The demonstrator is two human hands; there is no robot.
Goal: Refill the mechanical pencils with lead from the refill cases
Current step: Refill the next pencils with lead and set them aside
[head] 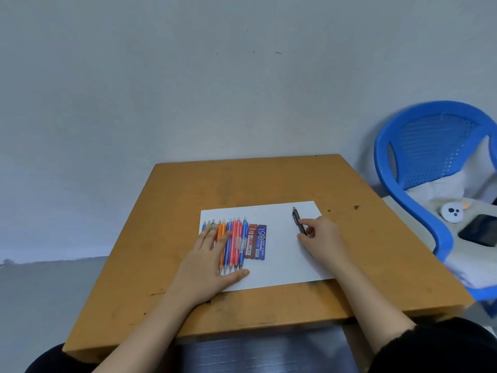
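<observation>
Left grip [210, 256]: fingers straight and a little spread, palm down, lying flat on the row of coloured pencils [236, 238]. Thumb stretched out sideways, just past the pencils' tips on the side nearest the person.

Row of coloured pencils: blue, green, orange, red and blue barrels, side by side and touching, caps pointing away from the person. The left part of the row is hidden under the left grip. Only the right-hand barrels show full length.

Red refill case [250, 242]: flat on the paper, just right of the left grip's fingertips, touching or nearly touching the last blue pencil. Marked "2B".
Blue refill case [261, 242]: right beside the red one, on the side away from the left grip. Marked "PENCIL LEAD".

Right grip [321, 235]: fingers curled, thumb and forefinger pinching the lower barrel of the dark pencil [296, 217]. Cap end sticks out beyond the fingertips, away from the person. Cannot tell whether the pencil touches the paper.

Both grips sit over the white paper [282, 267], well apart, with the refill cases between them, nearer the left. The paper lies on the wooden table [242, 181].

Right of the right grip, off the table: blue plastic chair [419, 146], dark phone [481, 230].
</observation>
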